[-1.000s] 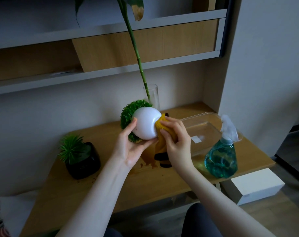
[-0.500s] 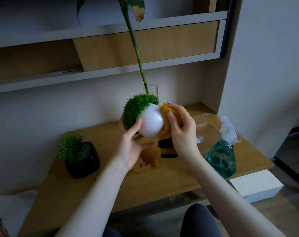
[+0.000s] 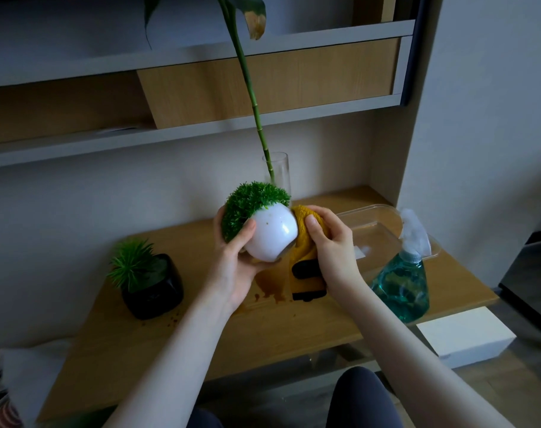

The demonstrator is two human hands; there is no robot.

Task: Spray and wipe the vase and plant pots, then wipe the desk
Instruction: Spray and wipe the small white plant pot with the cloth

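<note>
- Now left hand grips the white pot from below-left, fingers curled round it, pot lifted off the surface and tilted.
- Right hand holds the yellow cloth, fingers closed on it, cloth pressed to the pot's right side.
- Black pot stands left on the surface.
- Glass vase at the far edge, behind the white pot.
- Spray bottle right, just beside a clear tray.
- Brown stain under the hands.

So that's two pots (white, black), one vase, one cloth, one sprayer, one tray, two hands.
</note>
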